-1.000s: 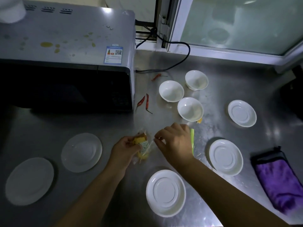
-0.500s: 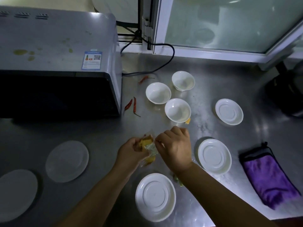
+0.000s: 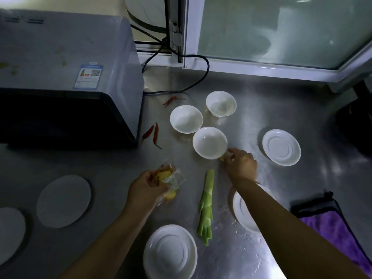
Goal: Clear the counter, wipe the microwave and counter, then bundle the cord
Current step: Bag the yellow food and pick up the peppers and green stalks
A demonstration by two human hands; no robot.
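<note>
My left hand (image 3: 147, 188) grips a crumpled clear wrapper with yellow scraps (image 3: 168, 182) just above the steel counter (image 3: 261, 109). My right hand (image 3: 240, 164) reaches to the near rim of a white bowl (image 3: 209, 142) and pinches a small yellow scrap (image 3: 223, 158) there. A green vegetable strip (image 3: 206, 206) lies between my forearms. The stained grey microwave (image 3: 66, 63) stands at the left, its black cord (image 3: 193, 77) looping behind it. A purple cloth (image 3: 338, 236) lies at the right edge.
Two more white bowls (image 3: 186, 118) (image 3: 221, 103) sit behind the first. White saucers (image 3: 281, 147) (image 3: 170, 252) (image 3: 244, 212) and upturned plates (image 3: 64, 200) (image 3: 10, 234) are scattered about. Red chillies (image 3: 153, 132) (image 3: 171, 100) lie beside the microwave. A window frame (image 3: 261, 67) runs along the back.
My right hand let go of the wrapper and moved away to the rim of the near bowl. The green strip that it covered now shows. My left hand keeps the wrapper.
</note>
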